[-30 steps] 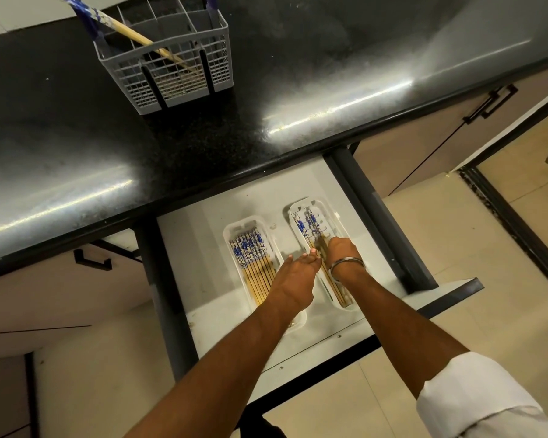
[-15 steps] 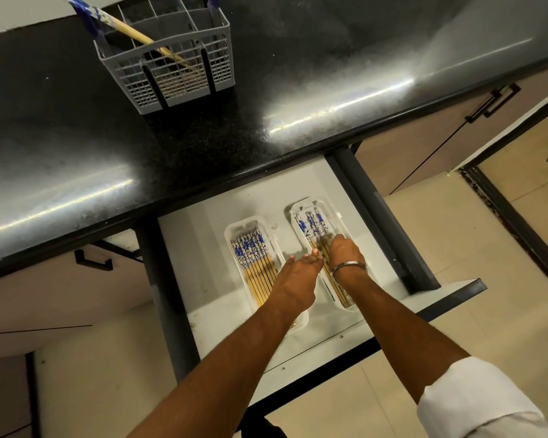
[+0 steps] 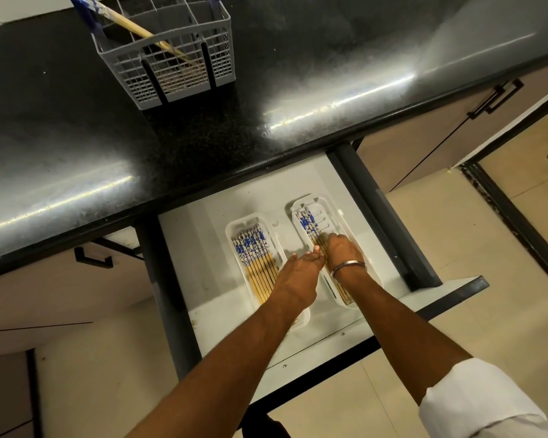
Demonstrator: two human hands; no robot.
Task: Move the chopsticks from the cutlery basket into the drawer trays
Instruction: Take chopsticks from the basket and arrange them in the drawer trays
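- Two white trays are seen side by side in the open drawer (image 3: 203, 248); the left tray (image 3: 234, 229) is filled with a full row of chopsticks (image 3: 260, 267), blue-patterned ends pointing far.
- The right tray (image 3: 332, 213) is only partly filled: a few chopsticks lie along its left side, and bare slots are visible on its right.
- The right hand (image 3: 344, 252) is laid over the chopsticks in the right tray, fingers bent down onto them; whether any are pinched cannot be told.
- The left hand (image 3: 298, 276) is extended between the trays, fingers fairly straight, fingertips beside the right hand.
- One chopstick (image 3: 133, 25) is left leaning in the cutlery basket (image 3: 171, 58) on the far counter (image 3: 298, 74).
- The task is judged nearly complete; at least that one remains to be moved.
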